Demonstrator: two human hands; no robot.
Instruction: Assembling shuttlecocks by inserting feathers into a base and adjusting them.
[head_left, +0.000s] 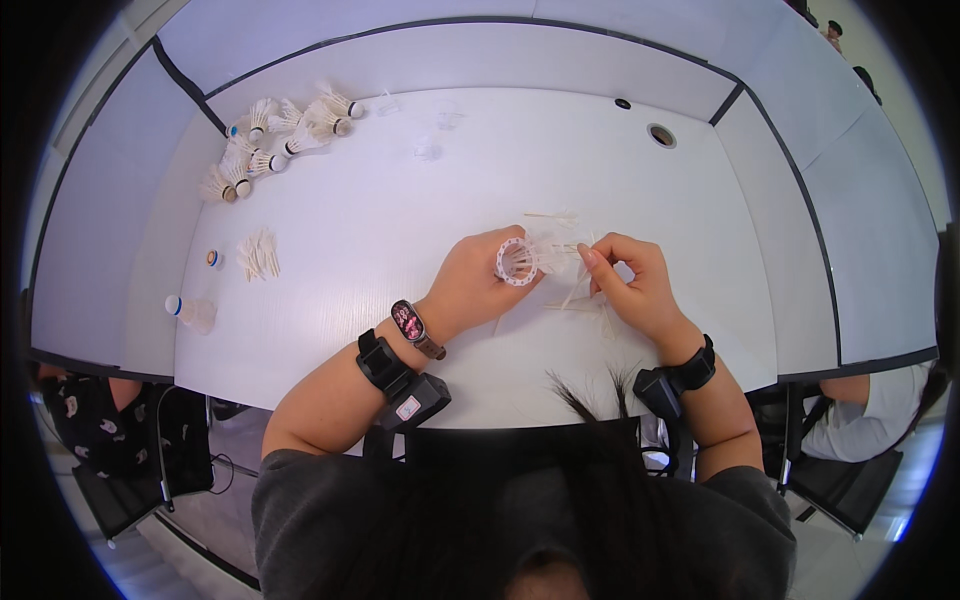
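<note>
My left hand (pixel 468 285) is closed around a white shuttlecock skirt (pixel 517 262), whose ring with small holes faces toward me. Thin white shafts run back from that ring to the right. Between thumb and index finger, my right hand (pixel 636 285) pinches the end of a white feather (pixel 565 248) at the skirt's far side. Whether that feather is fixed in the skirt, I cannot tell. Under and beside my hands lie several loose feathers (pixel 575 306) on the white table (pixel 380 240).
Several feather shuttlecocks (pixel 290 140) are heaped at the back left. Nearer are a small pile of feathers (pixel 259 254), a small round cap (pixel 213 258) and a blue-banded shuttlecock (pixel 192 313). Clear plastic scraps (pixel 440 115) lie at the back. Partitions (pixel 480 55) surround the table; a cable hole (pixel 661 136) is at back right.
</note>
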